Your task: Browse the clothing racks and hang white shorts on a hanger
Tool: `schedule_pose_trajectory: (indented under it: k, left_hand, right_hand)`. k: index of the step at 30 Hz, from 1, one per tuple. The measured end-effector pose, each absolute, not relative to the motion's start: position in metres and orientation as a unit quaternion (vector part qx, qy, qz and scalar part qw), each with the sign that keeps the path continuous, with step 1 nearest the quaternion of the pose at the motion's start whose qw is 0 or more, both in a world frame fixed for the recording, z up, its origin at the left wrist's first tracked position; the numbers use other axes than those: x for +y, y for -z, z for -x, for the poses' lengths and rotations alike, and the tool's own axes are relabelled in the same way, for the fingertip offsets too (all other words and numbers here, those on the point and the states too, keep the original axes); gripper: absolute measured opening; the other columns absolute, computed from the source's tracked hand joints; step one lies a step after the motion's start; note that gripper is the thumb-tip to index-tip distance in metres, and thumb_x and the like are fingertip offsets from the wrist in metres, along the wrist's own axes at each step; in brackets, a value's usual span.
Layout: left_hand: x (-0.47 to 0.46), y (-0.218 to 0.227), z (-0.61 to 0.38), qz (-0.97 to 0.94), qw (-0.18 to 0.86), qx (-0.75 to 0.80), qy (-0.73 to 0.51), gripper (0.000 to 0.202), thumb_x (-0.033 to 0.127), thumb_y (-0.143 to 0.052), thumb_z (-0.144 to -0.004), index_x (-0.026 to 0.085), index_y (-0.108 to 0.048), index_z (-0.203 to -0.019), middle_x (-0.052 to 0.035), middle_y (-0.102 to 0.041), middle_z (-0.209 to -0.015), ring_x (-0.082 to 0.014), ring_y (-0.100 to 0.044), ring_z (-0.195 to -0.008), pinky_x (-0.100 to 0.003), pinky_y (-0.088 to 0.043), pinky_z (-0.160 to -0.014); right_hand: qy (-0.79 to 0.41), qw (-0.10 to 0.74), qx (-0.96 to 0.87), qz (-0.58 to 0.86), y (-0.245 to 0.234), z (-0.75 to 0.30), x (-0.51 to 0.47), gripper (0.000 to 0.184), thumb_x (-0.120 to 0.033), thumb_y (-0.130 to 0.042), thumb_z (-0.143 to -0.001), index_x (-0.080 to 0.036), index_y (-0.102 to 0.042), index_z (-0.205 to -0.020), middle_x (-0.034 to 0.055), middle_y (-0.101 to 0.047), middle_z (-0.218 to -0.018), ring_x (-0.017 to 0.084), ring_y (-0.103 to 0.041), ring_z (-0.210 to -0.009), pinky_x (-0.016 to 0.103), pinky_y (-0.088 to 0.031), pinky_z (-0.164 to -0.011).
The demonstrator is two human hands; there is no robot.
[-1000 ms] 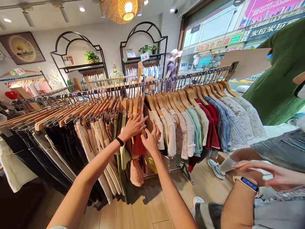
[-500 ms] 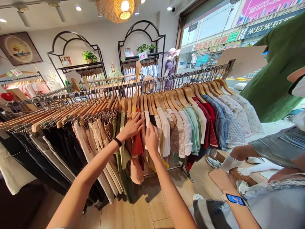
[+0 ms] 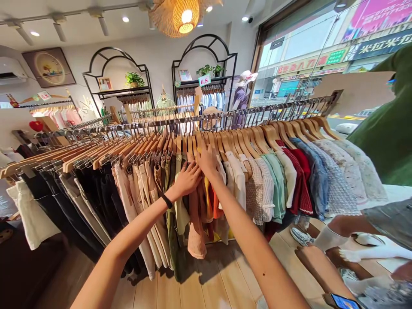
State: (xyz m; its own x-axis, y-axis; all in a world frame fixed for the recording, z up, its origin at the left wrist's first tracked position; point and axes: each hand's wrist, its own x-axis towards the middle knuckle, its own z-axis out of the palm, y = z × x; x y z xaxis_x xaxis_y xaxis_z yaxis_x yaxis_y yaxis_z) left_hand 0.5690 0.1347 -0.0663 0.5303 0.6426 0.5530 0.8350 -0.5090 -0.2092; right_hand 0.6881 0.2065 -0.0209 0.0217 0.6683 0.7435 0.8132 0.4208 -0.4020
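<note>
On a long rail (image 3: 154,125) hang children's clothes on wooden hangers. My left hand (image 3: 188,178), a black band at its wrist, lies against the garments with its fingers stretched out. Close to its right, my right hand (image 3: 208,162) reaches higher, its fingers closed around the neck of a wooden hanger (image 3: 198,140); the exact grip is partly hidden. Below my hands hang a pinkish-brown garment (image 3: 196,242), an olive one (image 3: 182,216) and an orange one (image 3: 215,201). White and cream tops (image 3: 238,174) hang just right of my right hand.
Dark and beige trousers (image 3: 99,197) fill the rail's left side. Patterned tops and a denim jacket (image 3: 317,180) hang at the right. Another person's arm with a watch (image 3: 343,300) is at lower right, near white mannequin limbs (image 3: 367,253). Wooden floor (image 3: 206,283) shows below.
My right hand has risen from between the garments to hanger height. A red garment by my left hand is now mostly covered, and an orange one shows. The view has shifted left.
</note>
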Motion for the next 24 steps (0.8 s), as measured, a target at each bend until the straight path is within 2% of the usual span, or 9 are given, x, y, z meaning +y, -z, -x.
schedule_pose_trajectory:
  k: [3, 6, 8, 10, 13, 15, 20, 24]
  left_hand:
    - [0.125, 0.068, -0.566, 0.787, 0.24, -0.51, 0.252, 0.054, 0.034, -0.036, -0.099, 0.016, -0.032, -0.15, -0.0151, -0.033, -0.158, -0.0331, -0.03, -0.146, -0.055, -0.036, -0.114]
    - [0.118, 0.073, -0.564, 0.729, 0.176, -0.592, 0.295, 0.058, 0.037, -0.032, -0.1, 0.007, -0.029, -0.15, -0.0255, -0.034, -0.154, -0.0329, -0.044, -0.138, -0.045, -0.05, -0.101]
    - [0.116, 0.077, -0.565, 0.718, 0.128, -0.611, 0.308, 0.062, 0.04, -0.031, -0.101, 0.002, -0.029, -0.149, -0.0302, -0.039, -0.149, -0.0322, -0.052, -0.131, -0.042, -0.053, -0.097]
    - [0.117, 0.081, -0.57, 0.728, 0.116, -0.6, 0.311, 0.061, 0.04, -0.03, -0.101, 0.001, -0.029, -0.148, -0.0295, -0.042, -0.147, -0.0327, -0.049, -0.133, -0.046, -0.049, -0.103]
    - [0.122, 0.087, -0.578, 0.747, 0.145, -0.574, 0.303, 0.062, 0.04, -0.033, -0.1, 0.002, -0.03, -0.148, -0.0275, -0.037, -0.151, -0.0342, -0.034, -0.144, -0.053, -0.034, -0.116]
    - [0.126, 0.09, -0.582, 0.752, 0.156, -0.567, 0.297, 0.063, 0.041, -0.035, -0.1, 0.002, -0.029, -0.149, -0.0272, -0.037, -0.151, -0.0343, -0.03, -0.146, -0.055, -0.028, -0.119]
    - [0.129, 0.095, -0.58, 0.756, 0.134, -0.564, 0.304, 0.061, 0.045, -0.029, -0.101, 0.006, -0.031, -0.148, -0.025, -0.045, -0.146, -0.0316, -0.041, -0.14, -0.049, -0.041, -0.112]
    - [0.13, 0.104, -0.575, 0.779, 0.101, -0.534, 0.312, 0.056, 0.04, -0.031, -0.102, 0.009, -0.031, -0.148, -0.0217, -0.043, -0.149, -0.0282, -0.048, -0.135, -0.04, -0.05, -0.106]
  right_hand:
    - [0.115, 0.423, -0.709, 0.552, 0.017, -0.687, 0.222, 0.048, -0.015, -0.043, -0.088, -0.01, -0.053, -0.135, 0.0221, -0.058, -0.115, 0.032, -0.057, -0.105, 0.043, -0.048, -0.088]
    - [0.137, 0.413, -0.712, 0.551, 0.02, -0.691, 0.226, 0.043, -0.014, -0.044, -0.088, -0.008, -0.057, -0.129, 0.0221, -0.057, -0.113, 0.032, -0.056, -0.105, 0.043, -0.048, -0.088]
    - [0.142, 0.419, -0.708, 0.55, 0.023, -0.693, 0.226, 0.044, -0.014, -0.045, -0.088, -0.007, -0.056, -0.129, 0.0219, -0.057, -0.113, 0.031, -0.055, -0.105, 0.042, -0.048, -0.087]
    - [0.153, 0.421, -0.708, 0.546, 0.025, -0.692, 0.227, 0.044, -0.014, -0.045, -0.087, -0.008, -0.056, -0.129, 0.0208, -0.057, -0.113, 0.03, -0.055, -0.104, 0.04, -0.048, -0.086]
    - [0.164, 0.417, -0.712, 0.541, 0.028, -0.691, 0.227, 0.041, -0.015, -0.045, -0.088, -0.009, -0.06, -0.126, 0.0188, -0.058, -0.112, 0.029, -0.055, -0.103, 0.04, -0.047, -0.088]
    - [0.163, 0.416, -0.714, 0.538, 0.03, -0.693, 0.227, 0.04, -0.017, -0.045, -0.09, -0.009, -0.061, -0.125, 0.0192, -0.059, -0.113, 0.03, -0.054, -0.105, 0.042, -0.047, -0.091]
    - [0.154, 0.451, -0.726, 0.495, 0.04, -0.693, 0.212, 0.042, -0.017, -0.041, -0.093, -0.012, -0.06, -0.131, 0.0194, -0.056, -0.132, 0.032, -0.046, -0.125, 0.053, -0.039, -0.105]
    - [0.114, 0.531, -0.727, 0.42, 0.035, -0.665, 0.164, 0.047, -0.024, -0.033, -0.099, -0.023, -0.05, -0.143, 0.0104, -0.041, -0.152, 0.026, -0.029, -0.144, 0.052, -0.032, -0.116]
